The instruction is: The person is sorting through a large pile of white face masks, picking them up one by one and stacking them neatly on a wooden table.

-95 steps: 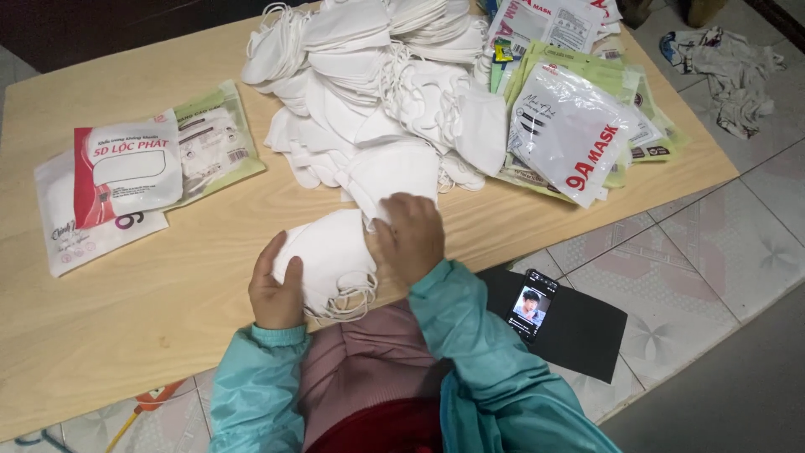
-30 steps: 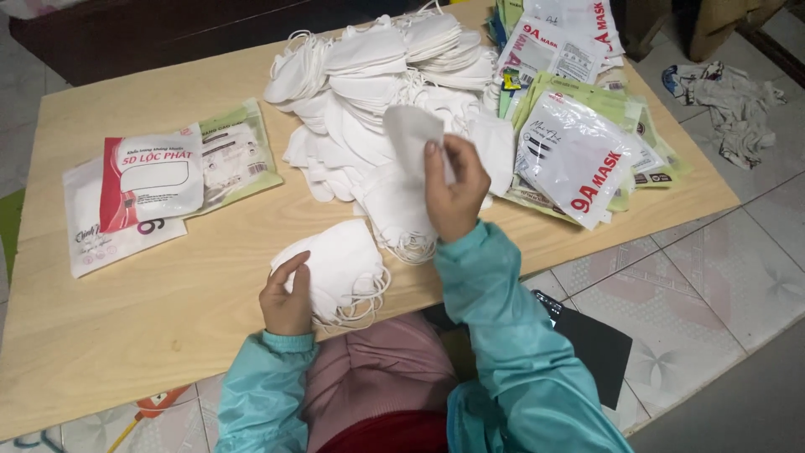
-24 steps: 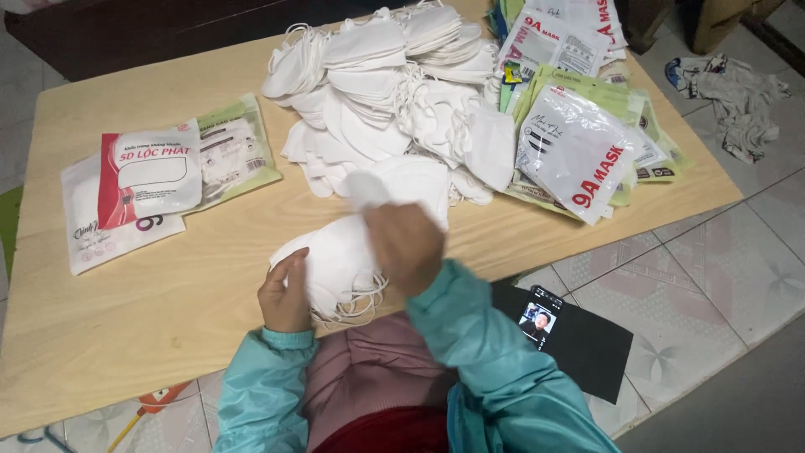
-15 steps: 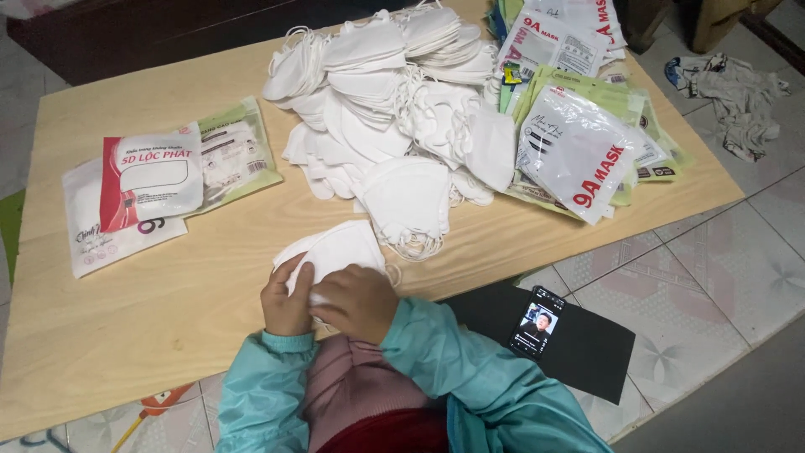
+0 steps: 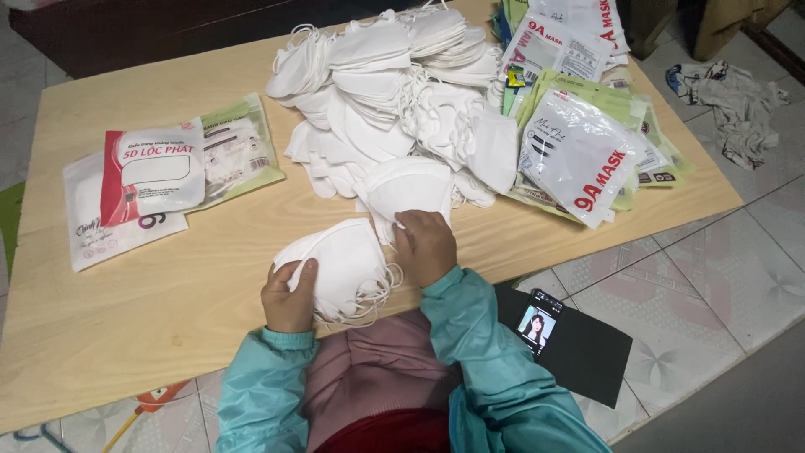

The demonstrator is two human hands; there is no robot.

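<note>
Gathering white masks at frame centre: the left hand point(image 5: 289, 295) clasps the small stack point(image 5: 340, 267) on the worktop point(image 5: 168, 285); right hand point(image 5: 428, 245), fingers curled, pinches another mask point(image 5: 407, 189), seemingly next to be stacked.

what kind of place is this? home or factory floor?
Likely a home or small workshop packing masks by hand, not a factory line: a plain wooden table on a tiled floor, a loose heap of white face masks, printed retail pouches, and a phone lying beside the person.

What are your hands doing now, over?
Left hand steadies small mask stack at table edge. Right hand touches next mask from big pile. Nothing in the way.
</note>
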